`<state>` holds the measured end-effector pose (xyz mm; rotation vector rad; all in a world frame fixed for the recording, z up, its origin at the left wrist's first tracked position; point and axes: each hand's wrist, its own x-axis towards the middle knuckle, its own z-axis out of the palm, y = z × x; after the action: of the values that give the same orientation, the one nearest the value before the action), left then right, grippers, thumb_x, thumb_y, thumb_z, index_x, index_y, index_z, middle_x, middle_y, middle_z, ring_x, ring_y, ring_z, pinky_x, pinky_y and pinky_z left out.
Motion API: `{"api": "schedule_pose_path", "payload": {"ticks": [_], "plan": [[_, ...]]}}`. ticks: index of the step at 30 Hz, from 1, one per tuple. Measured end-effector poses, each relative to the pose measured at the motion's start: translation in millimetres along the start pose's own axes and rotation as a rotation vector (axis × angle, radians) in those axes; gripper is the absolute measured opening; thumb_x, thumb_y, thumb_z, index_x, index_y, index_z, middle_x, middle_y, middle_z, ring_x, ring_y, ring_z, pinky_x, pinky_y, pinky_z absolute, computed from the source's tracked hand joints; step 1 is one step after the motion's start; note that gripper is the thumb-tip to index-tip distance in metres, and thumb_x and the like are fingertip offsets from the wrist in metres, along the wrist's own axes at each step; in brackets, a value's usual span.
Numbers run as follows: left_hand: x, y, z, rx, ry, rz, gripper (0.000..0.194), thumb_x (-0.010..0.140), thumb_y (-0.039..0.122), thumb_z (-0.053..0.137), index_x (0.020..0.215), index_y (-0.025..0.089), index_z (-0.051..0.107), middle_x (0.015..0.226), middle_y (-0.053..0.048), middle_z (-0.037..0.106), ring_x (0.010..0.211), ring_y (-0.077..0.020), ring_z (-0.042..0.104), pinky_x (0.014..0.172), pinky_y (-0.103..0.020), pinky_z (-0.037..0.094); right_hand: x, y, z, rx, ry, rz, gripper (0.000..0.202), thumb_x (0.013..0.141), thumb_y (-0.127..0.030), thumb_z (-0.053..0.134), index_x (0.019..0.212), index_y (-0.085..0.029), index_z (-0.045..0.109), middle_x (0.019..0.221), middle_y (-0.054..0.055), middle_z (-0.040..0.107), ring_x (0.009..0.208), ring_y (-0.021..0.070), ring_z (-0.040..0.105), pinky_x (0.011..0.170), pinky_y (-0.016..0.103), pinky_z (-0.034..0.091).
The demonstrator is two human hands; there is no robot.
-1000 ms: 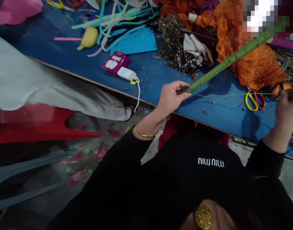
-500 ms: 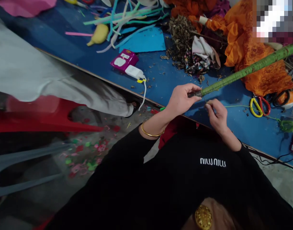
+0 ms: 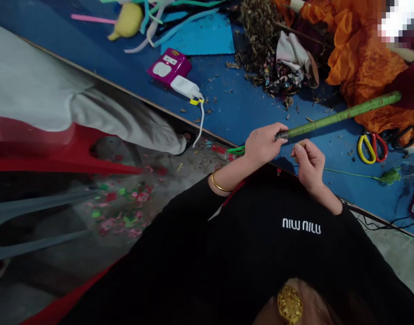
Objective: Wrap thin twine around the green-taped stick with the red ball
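My left hand is closed around the dark wrapped end of a long green stem. The stem slants up to the right over the table, and a dark red shape lies at its far end. Just below the stem, my right hand is closed in a pinch on a thin green thread. That thread runs right along the table to a small green tangle. Scissors with yellow and red handles lie to the right of my right hand.
On the blue table are a purple device with a white plug, a blue sheet, dried plant bits, patterned cloth and orange fabric. A person's grey trouser leg and a red stool are at left.
The stem has swung lower, its far end now in view with the dark red shape. My right hand stays pinched near the stem's wrapped end. The table has shifted upward in view.
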<state>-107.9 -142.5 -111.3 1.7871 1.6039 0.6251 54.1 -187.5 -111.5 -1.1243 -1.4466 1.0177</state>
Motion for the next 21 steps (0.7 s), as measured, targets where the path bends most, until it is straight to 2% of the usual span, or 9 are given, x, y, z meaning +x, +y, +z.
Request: {"api": "schedule_pose_path", "payload": {"ticks": [3, 6, 10, 13, 15, 18, 21], "plan": [[-0.1, -1.5, 7.2, 0.021, -0.017, 0.005, 0.031, 0.09, 0.027, 0.068, 0.12, 0.03, 0.079, 0.119, -0.003, 0.083, 0.113, -0.0291, 0.074, 0.093, -0.036, 0.055, -6.8, -7.0, -1.4, -0.053, -0.011, -0.012, 0.048, 0.104, -0.057, 0.056, 0.072, -0.021, 0.058, 0.066, -0.002, 0.05, 0.061, 0.0106, 0.041, 0.066, 0.03, 0.042], [1.4, -3.1, 11.8, 0.015, -0.071, -0.01, 0.033, 0.09, 0.027, 0.067, 0.121, 0.028, 0.079, 0.119, -0.003, 0.083, 0.111, -0.0287, 0.075, 0.093, -0.037, 0.055, -14.5, -8.8, -1.6, -0.084, -0.031, -0.045, 0.045, 0.106, -0.051, 0.054, 0.073, -0.021, 0.058, 0.068, -0.001, 0.055, 0.063, 0.0109, 0.046, 0.065, 0.029, 0.043], [5.1, -4.2, 10.3, 0.057, -0.142, -0.03, 0.036, 0.089, 0.025, 0.066, 0.123, 0.025, 0.08, 0.121, -0.005, 0.083, 0.113, -0.0292, 0.074, 0.094, -0.038, 0.054, -17.3, -6.2, -4.0, -0.07, -0.062, -0.053, 0.043, 0.107, -0.049, 0.055, 0.074, -0.02, 0.06, 0.068, -0.002, 0.057, 0.061, 0.0091, 0.049, 0.062, 0.026, 0.043], [7.7, -3.1, 3.7, 0.124, -0.168, -0.017, 0.033, 0.09, 0.027, 0.066, 0.119, 0.022, 0.081, 0.116, -0.007, 0.083, 0.107, -0.0281, 0.074, 0.09, -0.036, 0.053, -7.0, -6.4, -9.3, 0.058, -0.075, -0.033, 0.041, 0.107, -0.048, 0.057, 0.076, -0.021, 0.061, 0.064, -0.004, 0.055, 0.056, 0.0082, 0.051, 0.058, 0.025, 0.044], [8.6, -2.0, -1.4, 0.161, -0.184, -0.011, 0.031, 0.09, 0.028, 0.065, 0.115, 0.02, 0.081, 0.11, -0.008, 0.083, 0.1, -0.0266, 0.073, 0.084, -0.035, 0.051, 4.8, -9.6, -13.4, 0.11, -0.102, -0.053, 0.038, 0.106, -0.046, 0.059, 0.078, -0.021, 0.063, 0.065, -0.003, 0.059, 0.061, 0.0101, 0.06, 0.065, 0.027, 0.052], [9.3, -1.4, -7.0, 0.2, -0.207, 0.009, 0.028, 0.093, 0.032, 0.063, 0.108, 0.018, 0.082, 0.098, -0.008, 0.081, 0.088, -0.0243, 0.07, 0.074, -0.033, 0.046, 25.5, -17.6, -17.0, 0.026, -0.163, -0.092, 0.039, 0.104, -0.052, 0.061, 0.08, -0.022, 0.069, 0.074, 0.0, 0.07, 0.075, 0.0144, 0.07, 0.082, 0.034, 0.061], [9.7, -3.0, -8.8, 0.224, -0.207, 0.036, 0.027, 0.094, 0.034, 0.066, 0.107, 0.019, 0.083, 0.094, -0.008, 0.08, 0.086, -0.0249, 0.069, 0.073, -0.033, 0.045, 46.1, -24.6, -14.6, -0.072, -0.188, -0.11, 0.043, 0.101, -0.059, 0.063, 0.083, -0.022, 0.073, 0.081, 0.002, 0.075, 0.075, 0.0139, 0.069, 0.08, 0.033, 0.062]]}}
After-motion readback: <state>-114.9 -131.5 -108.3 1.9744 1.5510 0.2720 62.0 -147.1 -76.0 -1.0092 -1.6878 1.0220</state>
